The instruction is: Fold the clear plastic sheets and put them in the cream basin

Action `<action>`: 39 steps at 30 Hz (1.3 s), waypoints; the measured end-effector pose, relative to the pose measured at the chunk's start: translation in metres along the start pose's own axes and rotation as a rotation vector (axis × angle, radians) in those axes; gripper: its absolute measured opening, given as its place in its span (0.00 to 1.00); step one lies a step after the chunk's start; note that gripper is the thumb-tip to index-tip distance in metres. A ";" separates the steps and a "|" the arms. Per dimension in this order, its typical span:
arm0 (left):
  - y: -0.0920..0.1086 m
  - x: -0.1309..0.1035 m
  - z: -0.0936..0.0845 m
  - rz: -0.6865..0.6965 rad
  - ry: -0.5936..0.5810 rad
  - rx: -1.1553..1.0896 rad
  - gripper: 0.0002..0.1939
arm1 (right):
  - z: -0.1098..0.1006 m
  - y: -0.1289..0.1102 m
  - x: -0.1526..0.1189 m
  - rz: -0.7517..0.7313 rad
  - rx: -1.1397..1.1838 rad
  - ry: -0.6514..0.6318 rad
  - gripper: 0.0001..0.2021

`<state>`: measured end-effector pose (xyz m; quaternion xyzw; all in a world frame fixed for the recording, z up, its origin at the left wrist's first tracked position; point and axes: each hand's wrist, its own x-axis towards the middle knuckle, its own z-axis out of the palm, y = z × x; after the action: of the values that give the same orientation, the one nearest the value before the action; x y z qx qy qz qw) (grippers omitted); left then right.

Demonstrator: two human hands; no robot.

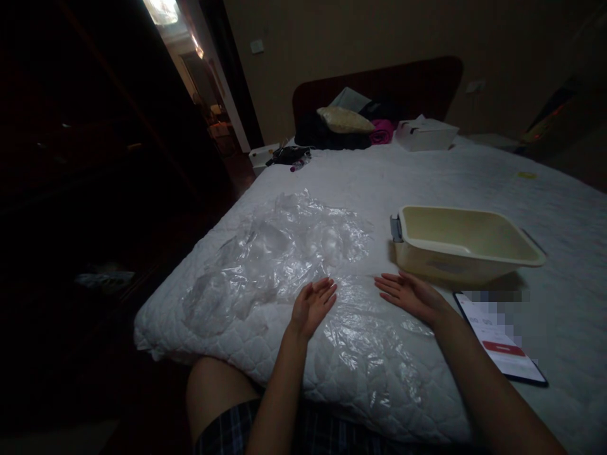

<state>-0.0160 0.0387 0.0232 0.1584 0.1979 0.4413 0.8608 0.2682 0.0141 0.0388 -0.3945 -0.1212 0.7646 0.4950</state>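
My left hand (314,306) is held palm up with its fingers stretched out, over the front part of the bed. Facing it, my right hand (410,295) has its fingers spread and points inward; both hands hold nothing. Crumpled clear plastic sheeting (270,253) spreads over the bed to the left of my hands. More clear plastic (365,344) lies flat between and below them, toward the bed's front edge. Beyond my right hand stands a cream plastic bin (465,272) with grey side clips, its top uncovered. Whether either hand touches the plastic I cannot tell.
A tablet (497,341) with a lit screen lies right of my right forearm. White quilted bedding (351,174) covers the bed. Toward the headboard (427,82) are a white box (427,134), a beige pillow (344,119), a rolled magenta cloth (380,131) and a bottle (300,164).
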 end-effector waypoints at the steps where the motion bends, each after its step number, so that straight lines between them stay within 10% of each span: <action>1: 0.000 -0.001 0.000 0.005 -0.007 -0.004 0.17 | -0.001 0.000 0.000 0.001 0.010 0.005 0.13; 10: 0.002 -0.012 0.003 0.015 -0.031 -0.036 0.17 | 0.020 0.000 -0.009 -0.233 -0.010 0.281 0.08; 16: -0.007 -0.024 0.006 -0.186 -0.146 -0.081 0.22 | 0.058 0.031 -0.026 -0.021 -0.076 -0.079 0.11; 26: 0.004 -0.032 -0.009 -0.252 -0.006 -0.048 0.19 | 0.015 0.038 -0.011 0.032 -0.068 0.030 0.10; 34: -0.021 -0.055 0.004 0.199 0.261 0.568 0.13 | 0.018 0.048 -0.060 -0.714 -0.914 0.429 0.12; 39: -0.048 -0.070 0.030 0.402 -0.117 1.115 0.18 | -0.001 0.062 -0.079 -0.831 -1.655 0.212 0.20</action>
<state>-0.0054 -0.0491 0.0415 0.6451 0.3182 0.4157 0.5566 0.2437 -0.0833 0.0409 -0.6145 -0.7133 0.1566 0.2985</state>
